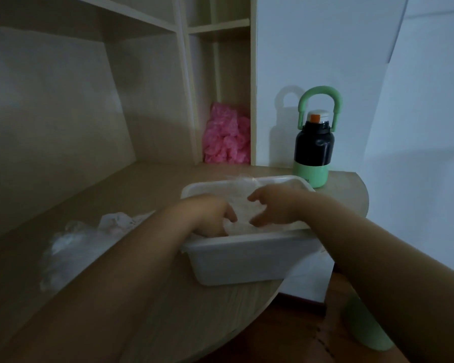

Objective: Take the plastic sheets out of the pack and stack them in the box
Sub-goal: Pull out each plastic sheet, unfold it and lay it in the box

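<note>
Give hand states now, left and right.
Left hand: fingers curled on the plastic sheets, grip unclear.
Right hand: open above the sheets in the box.

From the white box [247, 260], bare counter [142, 189] lies open toward 10 and 11 o'clock. The crumpled plastic pack [81, 242] blocks 9 o'clock. A green-and-black bottle [313, 150] stands just beside the far corner at 1 o'clock. The shelf upright [253, 100] walls off 12 o'clock, and the counter ends at 3 o'clock.

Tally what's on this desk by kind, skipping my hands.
Boxes: 1, the box
Bottles: 1, the bottle
Pink plastic bundles: 1, pink bundle
Clear plastic: 2, sheets in the box, heap left of it
Total: 5
</note>
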Motion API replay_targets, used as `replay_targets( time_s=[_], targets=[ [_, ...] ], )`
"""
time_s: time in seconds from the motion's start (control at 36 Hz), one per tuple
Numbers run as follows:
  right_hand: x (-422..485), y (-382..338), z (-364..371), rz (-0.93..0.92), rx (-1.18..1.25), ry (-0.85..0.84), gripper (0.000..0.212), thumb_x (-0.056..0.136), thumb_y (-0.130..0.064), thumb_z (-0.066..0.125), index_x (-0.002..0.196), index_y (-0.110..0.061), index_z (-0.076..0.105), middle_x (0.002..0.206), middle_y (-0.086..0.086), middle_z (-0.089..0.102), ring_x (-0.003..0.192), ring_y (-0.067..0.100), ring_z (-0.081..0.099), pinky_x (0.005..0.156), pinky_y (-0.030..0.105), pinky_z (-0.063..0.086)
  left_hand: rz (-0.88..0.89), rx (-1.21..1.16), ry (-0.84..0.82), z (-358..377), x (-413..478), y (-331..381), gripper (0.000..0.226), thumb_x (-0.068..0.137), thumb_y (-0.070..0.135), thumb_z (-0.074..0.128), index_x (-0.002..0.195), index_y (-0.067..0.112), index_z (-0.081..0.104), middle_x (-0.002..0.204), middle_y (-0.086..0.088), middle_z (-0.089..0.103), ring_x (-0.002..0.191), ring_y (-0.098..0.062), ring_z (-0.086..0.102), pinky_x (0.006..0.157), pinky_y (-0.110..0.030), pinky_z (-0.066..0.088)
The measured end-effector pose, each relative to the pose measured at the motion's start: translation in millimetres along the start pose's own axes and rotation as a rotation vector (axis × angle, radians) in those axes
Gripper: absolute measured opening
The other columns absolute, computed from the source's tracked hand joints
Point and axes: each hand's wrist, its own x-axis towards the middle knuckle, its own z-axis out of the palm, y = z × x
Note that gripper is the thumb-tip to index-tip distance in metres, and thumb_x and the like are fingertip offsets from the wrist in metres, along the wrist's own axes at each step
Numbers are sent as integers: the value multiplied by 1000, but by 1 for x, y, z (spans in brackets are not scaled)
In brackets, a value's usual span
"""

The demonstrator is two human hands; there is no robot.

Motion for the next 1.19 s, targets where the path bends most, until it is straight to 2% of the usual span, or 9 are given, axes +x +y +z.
replay_targets(
  time_s=[0.08, 0.17, 0.25, 0.44, 0.58, 0.75, 0.92, 1.06, 1.19],
  targets=[
    [5, 5, 7, 95, -102, -210, 68, 90, -32, 61, 148, -18, 28, 152, 7, 30, 138, 25, 30, 112, 38, 24, 28, 33, -94, 3, 9, 7, 39, 95, 29, 52, 134, 24, 53, 133, 0, 55, 118, -20, 52, 105, -39, 39],
    [3, 8, 4, 109, -65, -216, 69, 90, -31, 61, 148, -17, 29, 152, 7, 31, 137, 26, 33, 110, 38, 27, 56, -49, -90, 2, 5, 4, 39, 95, 29, 54, 133, 24, 54, 131, 1, 56, 116, -19, 53, 105, -39, 39],
    [-4, 10, -5, 85, 42, -49, 77, 82, -38, 69, 146, -20, 31, 146, 4, 40, 131, 24, 40, 110, 39, 32, 112, -363, 165, -3, -14, -6, 45, 91, 23, 62, 135, 27, 52, 131, 9, 55, 118, -11, 53, 104, -38, 42],
    [-26, -39, -12, -96, 260, 385, 41, 91, -29, 58, 130, -16, 54, 124, 3, 60, 112, 18, 55, 96, 28, 41, 104, -807, 745, 10, -79, -42, 21, 90, 19, 64, 102, 35, 65, 95, 27, 63, 88, 13, 59, 81, -9, 46],
    [-42, -108, 7, -286, 421, 564, 29, 92, -24, 55, 120, -18, 62, 108, -1, 67, 88, 9, 57, 75, 18, 39, -61, -815, 914, 51, -109, -78, 23, 91, 16, 62, 100, 37, 65, 97, 25, 63, 90, 7, 60, 81, -16, 46],
    [-37, -165, 54, -398, 504, 538, 26, 92, -19, 53, 113, -14, 66, 97, 7, 70, 87, 23, 64, 80, 38, 52, -237, -692, 966, 113, -134, -116, 29, 89, 14, 63, 108, 36, 64, 108, 21, 63, 100, 0, 60, 85, -25, 47],
    [-22, -198, 97, -422, 523, 494, 29, 95, -15, 49, 121, -15, 62, 111, 1, 67, 98, 11, 61, 83, 17, 44, -251, -498, 807, 151, -140, -127, 32, 89, 22, 64, 121, 20, 63, 125, 4, 59, 114, -9, 51, 94, -24, 39],
    [2, -199, 128, -246, 730, 363, 41, 94, -9, 47, 134, -17, 51, 132, 1, 55, 118, 13, 51, 93, 18, 37, -237, -406, 807, 166, -132, -130, 30, 91, 24, 63, 119, 16, 65, 116, 3, 62, 98, -1, 48, 77, -1, 33],
    [13, -192, 156, -262, 743, 306, 44, 95, -13, 48, 138, -19, 45, 137, 1, 50, 122, 12, 48, 99, 20, 34, -222, -349, 917, 178, -125, -134, 21, 88, 23, 59, 97, 11, 74, 92, -2, 71, 84, -17, 64, 74, -19, 40]
  ],
)
